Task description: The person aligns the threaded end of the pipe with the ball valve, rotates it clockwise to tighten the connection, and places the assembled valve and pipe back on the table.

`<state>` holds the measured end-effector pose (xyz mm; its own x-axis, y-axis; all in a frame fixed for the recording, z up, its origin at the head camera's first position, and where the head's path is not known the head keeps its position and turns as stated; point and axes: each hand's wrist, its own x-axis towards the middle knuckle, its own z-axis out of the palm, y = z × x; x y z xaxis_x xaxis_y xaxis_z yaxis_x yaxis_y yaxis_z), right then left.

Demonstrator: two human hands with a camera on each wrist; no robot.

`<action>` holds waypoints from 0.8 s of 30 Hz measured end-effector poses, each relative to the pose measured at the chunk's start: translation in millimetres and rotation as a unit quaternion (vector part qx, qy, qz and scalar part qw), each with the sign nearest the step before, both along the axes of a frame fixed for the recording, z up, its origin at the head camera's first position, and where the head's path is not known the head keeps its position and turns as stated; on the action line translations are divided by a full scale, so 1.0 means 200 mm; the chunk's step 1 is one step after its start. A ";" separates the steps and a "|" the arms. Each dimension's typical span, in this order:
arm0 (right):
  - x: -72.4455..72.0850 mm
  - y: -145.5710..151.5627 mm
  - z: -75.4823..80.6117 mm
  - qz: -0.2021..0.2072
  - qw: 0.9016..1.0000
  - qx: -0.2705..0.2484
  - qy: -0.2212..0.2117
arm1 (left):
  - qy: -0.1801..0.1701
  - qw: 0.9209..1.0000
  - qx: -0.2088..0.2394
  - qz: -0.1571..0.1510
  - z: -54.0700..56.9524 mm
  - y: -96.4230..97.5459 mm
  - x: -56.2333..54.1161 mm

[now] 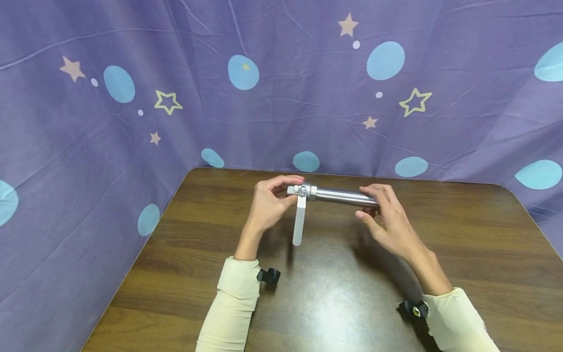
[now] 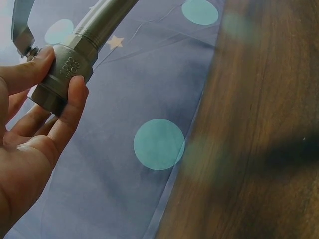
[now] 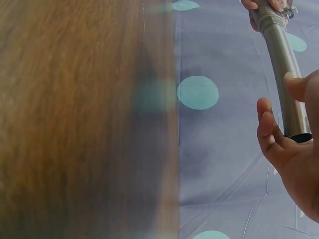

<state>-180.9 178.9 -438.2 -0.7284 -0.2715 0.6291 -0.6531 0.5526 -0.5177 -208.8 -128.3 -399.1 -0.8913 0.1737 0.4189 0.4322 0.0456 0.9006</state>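
Observation:
A metal ball valve (image 1: 303, 191) with a flat white lever handle (image 1: 299, 222) is joined to a shiny steel pipe (image 1: 340, 195). Both are held in the air above the table. My left hand (image 1: 269, 203) pinches the valve body at its left end, thumb and fingers on opposite sides; raised marks show on the valve (image 2: 72, 64). Around the pipe's far right end curl the fingers of my right hand (image 1: 391, 222), its thumb apart from the pipe in the head view. In the right wrist view, one digit touches the pipe (image 3: 284, 59), whose dark end shows near the palm.
A brown wooden table (image 1: 211, 234) lies under both hands. Behind it and to the left hangs a purple curtain (image 1: 281, 122) with stars and blue spots. Black wrist mounts (image 1: 269, 276) sit at both cream sleeves (image 1: 235, 303).

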 end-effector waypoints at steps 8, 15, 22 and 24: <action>-0.01 -0.01 0.01 -0.004 0.998 -0.004 0.065 | -0.005 1.000 0.003 -0.002 0.00 0.00 0.00; -0.01 -0.02 0.00 -0.009 0.997 -0.005 0.078 | -0.007 1.000 0.001 -0.001 0.01 0.00 0.01; -0.01 -0.02 0.01 -0.002 0.997 -0.007 0.079 | -0.005 1.000 0.002 -0.002 0.01 0.00 0.01; -0.01 -0.02 0.02 -0.001 0.997 -0.007 0.079 | -0.005 1.000 0.002 -0.003 0.02 0.00 0.01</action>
<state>-183.2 174.2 -435.0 -0.6211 -0.2603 0.7392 -0.7256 0.5474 -0.4169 -206.8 -128.6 -396.1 -0.8941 0.1763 0.4117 0.4242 0.0388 0.9047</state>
